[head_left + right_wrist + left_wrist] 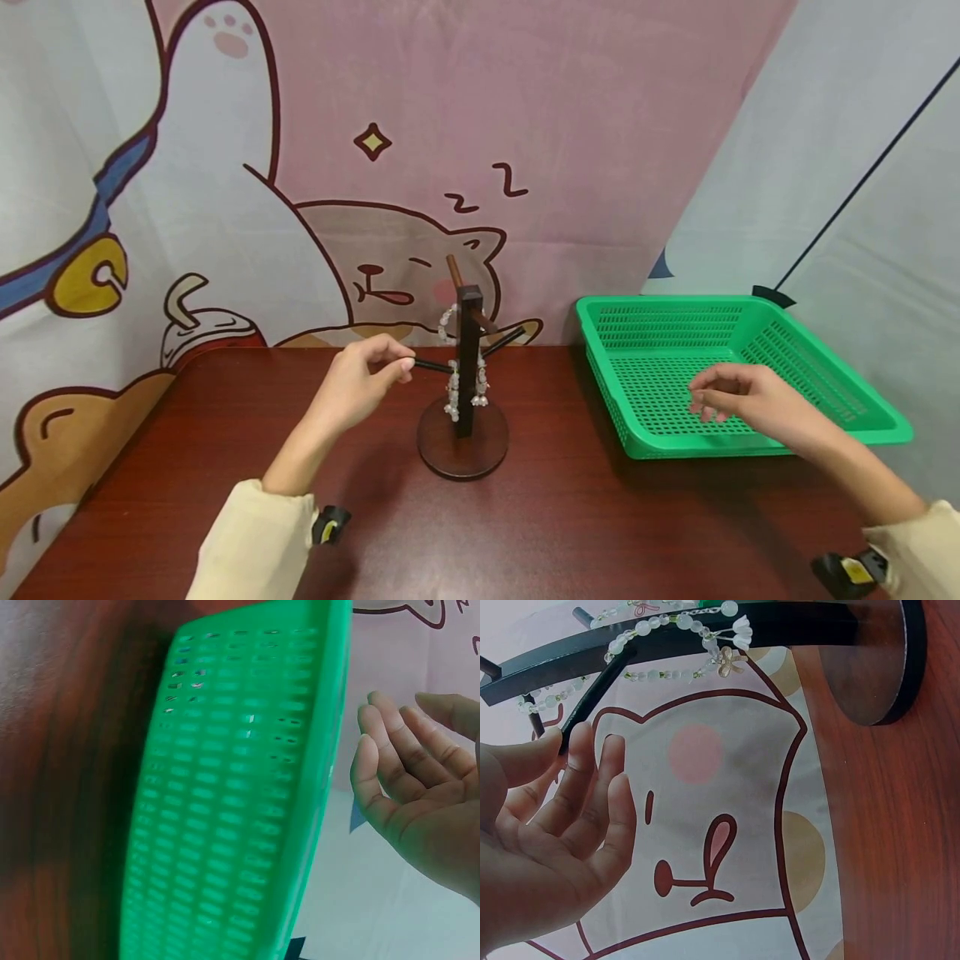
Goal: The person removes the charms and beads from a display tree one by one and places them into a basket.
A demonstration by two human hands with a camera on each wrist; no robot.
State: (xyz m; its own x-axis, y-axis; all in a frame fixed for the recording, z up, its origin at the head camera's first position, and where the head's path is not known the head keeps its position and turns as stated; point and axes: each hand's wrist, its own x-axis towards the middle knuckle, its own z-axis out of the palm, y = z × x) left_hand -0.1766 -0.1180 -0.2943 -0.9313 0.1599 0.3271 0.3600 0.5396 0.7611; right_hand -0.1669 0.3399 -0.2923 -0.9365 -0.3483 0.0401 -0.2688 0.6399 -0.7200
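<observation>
A dark wooden stand [468, 350] with a round base [885, 667] rises mid-table. Pale bead bracelets [453, 392] hang on it; in the left wrist view the beads [667, 622] drape along the post. My left hand [401, 367] pinches the tip of the stand's left black peg [431, 366] between thumb and index finger. The wrist view shows that peg [596, 690] ending between those fingers [577, 750] of my left hand [559, 746]. My right hand [701, 400] hovers over the green basket [697, 447], fingers loosely curled and holding nothing; the right hand [390, 727] shows an empty palm.
The green mesh basket [247, 787] lies at the right with nothing visible inside. A dark red-brown table [562, 517] holds everything. A cartoon cloth backdrop [375, 167] hangs right behind the table's far edge.
</observation>
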